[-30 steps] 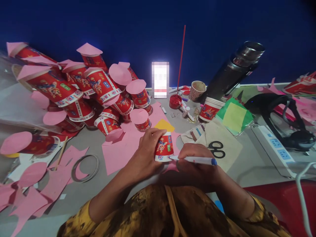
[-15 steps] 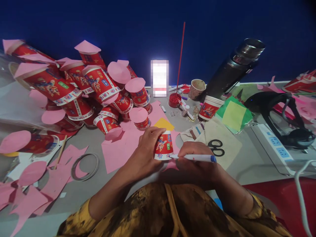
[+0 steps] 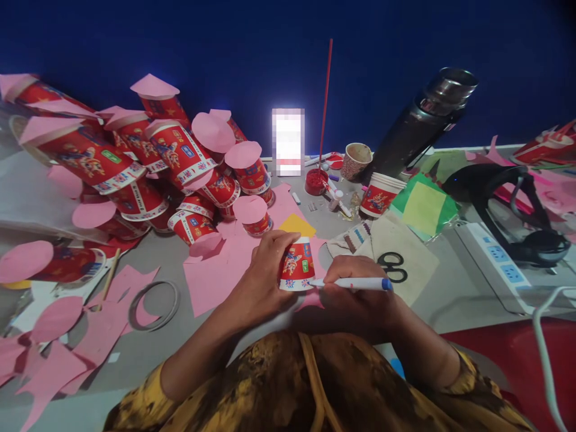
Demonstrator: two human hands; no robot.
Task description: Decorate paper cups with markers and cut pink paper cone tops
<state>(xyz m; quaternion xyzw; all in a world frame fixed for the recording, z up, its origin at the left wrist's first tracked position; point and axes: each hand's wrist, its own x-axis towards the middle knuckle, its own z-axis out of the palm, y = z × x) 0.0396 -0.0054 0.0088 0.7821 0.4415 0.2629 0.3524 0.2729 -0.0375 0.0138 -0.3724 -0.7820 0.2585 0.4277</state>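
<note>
My left hand (image 3: 269, 267) is wrapped round a red paper cup (image 3: 299, 261), turned upside down, with its white rim band at the bottom. Small red and blue marks show along that band. In my right hand (image 3: 355, 277) is a white marker pen (image 3: 368, 284) with a blue end, pinched between thumb and fingers. Its tip meets the right part of the white band. Pink paper (image 3: 215, 277) and a yellow paper piece (image 3: 297, 225) lie just beyond the cup.
Many red cups with pink paper tops (image 3: 180, 150) are piled at the left. A tape roll (image 3: 153, 306) lies nearer me. At the right are scissors (image 3: 392, 267), stacked cups (image 3: 382, 195), a black flask (image 3: 418, 126) and a power strip (image 3: 499, 264). Behind stands a red pot (image 3: 315, 182) holding a stick.
The view has shifted slightly, so everything sits a little further left. Both hands keep their holds on the cup and the marker pen, with the tip still at the white band.
</note>
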